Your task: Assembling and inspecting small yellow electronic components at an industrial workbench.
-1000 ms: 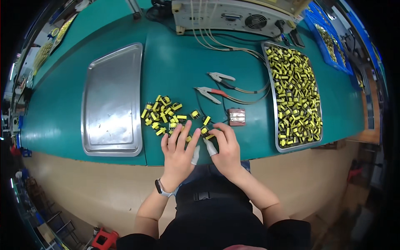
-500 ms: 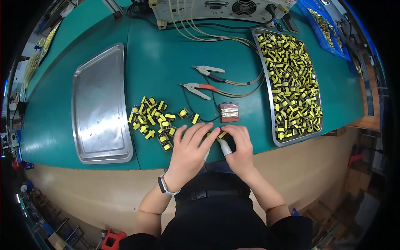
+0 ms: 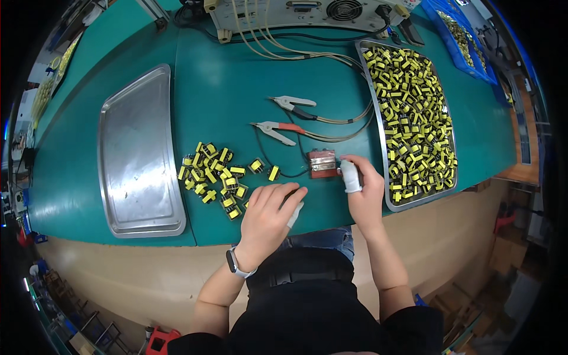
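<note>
My left hand (image 3: 269,216) is closed over the bench, right of a loose heap of small yellow-and-black transformers (image 3: 213,171). Its fingers curl down beside the thumb, and a dark bit shows between them; what it is stays hidden. My right hand (image 3: 365,192) pinches at the right end of a reddish-brown block (image 3: 322,164) with a silvery band. Whatever sits in that pinch is too small and covered to name. White covers wrap the thumb areas of both hands. Two clip leads, one with a black grip (image 3: 291,105) and one with a red grip (image 3: 278,129), lie beyond the block.
An unfilled metal tray (image 3: 142,160) lies at the left. At the right, a metal tray (image 3: 387,177) is heaped with transformers. A pale instrument (image 3: 313,16) with cables stands at the back. A blue bin (image 3: 461,41) of parts is at the far right.
My right hand has parted from the left and moved right, to the block's right end. My left hand has stayed almost in place. The block sits slightly further left in view.
</note>
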A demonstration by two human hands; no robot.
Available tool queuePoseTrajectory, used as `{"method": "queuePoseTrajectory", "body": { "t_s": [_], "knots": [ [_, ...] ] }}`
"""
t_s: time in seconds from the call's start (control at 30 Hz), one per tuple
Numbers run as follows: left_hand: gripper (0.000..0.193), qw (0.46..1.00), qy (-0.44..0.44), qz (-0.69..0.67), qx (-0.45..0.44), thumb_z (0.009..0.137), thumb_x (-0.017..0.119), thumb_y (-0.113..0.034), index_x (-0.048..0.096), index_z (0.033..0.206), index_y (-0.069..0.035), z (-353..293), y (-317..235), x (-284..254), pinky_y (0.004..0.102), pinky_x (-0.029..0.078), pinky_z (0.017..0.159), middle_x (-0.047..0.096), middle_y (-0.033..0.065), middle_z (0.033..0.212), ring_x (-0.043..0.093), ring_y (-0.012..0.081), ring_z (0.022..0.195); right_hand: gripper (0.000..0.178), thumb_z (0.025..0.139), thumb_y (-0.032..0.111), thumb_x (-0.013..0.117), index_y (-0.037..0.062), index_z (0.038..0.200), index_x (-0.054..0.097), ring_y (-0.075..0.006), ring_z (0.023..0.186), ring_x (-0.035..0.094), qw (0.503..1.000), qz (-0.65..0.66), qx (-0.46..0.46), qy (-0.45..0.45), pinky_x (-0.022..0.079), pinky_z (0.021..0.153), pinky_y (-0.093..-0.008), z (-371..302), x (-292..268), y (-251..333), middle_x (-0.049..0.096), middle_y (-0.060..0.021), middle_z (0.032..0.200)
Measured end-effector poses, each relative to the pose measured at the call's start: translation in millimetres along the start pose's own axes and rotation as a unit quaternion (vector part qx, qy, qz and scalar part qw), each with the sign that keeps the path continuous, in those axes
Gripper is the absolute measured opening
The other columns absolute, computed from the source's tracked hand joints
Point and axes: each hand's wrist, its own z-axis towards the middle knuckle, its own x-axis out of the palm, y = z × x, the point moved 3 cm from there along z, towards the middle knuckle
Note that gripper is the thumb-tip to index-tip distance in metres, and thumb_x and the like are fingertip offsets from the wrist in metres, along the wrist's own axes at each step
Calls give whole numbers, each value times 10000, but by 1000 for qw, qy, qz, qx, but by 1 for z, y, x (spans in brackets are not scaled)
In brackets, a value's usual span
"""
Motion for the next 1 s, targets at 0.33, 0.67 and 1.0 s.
{"method": "queuePoseTrajectory", "body": {
  "t_s": [0.33, 0.67, 1.0],
  "knots": [
    [352, 999, -17, -21, -22, 766, 801, -57, 707, 1104, -73, -1, 1, -2, 415, 520, 889, 704, 62, 1155, 666, 290, 1025, 209, 1033, 191, 676, -14, 1031, 636, -78, 670, 580, 992, -31, 104, 62, 435, 602, -259, 27, 7, 4, 654, -12, 756],
    [431, 962, -108, -247, -54, 788, 857, 9, 577, 1109, -58, -1, -4, -23, 404, 578, 903, 720, 130, 1158, 707, 309, 1066, 419, 1125, 394, 470, 11, 1168, 636, -135, 715, 656, 869, 402, 201, 205, 504, 580, -254, -3, 22, 21, 693, -84, 922],
    [541, 996, -64, 16, -64, 809, 854, -151, 631, 1300, -97, 12, 2, -30, 466, 405, 1085, 634, 74, 1368, 560, 322, 1267, 223, 932, 5, 750, -9, 1145, 685, -126, 870, 667, 977, 195, -22, 86, 531, 754, -263, 10, 13, 22, 716, -94, 1138]
  ]
}}
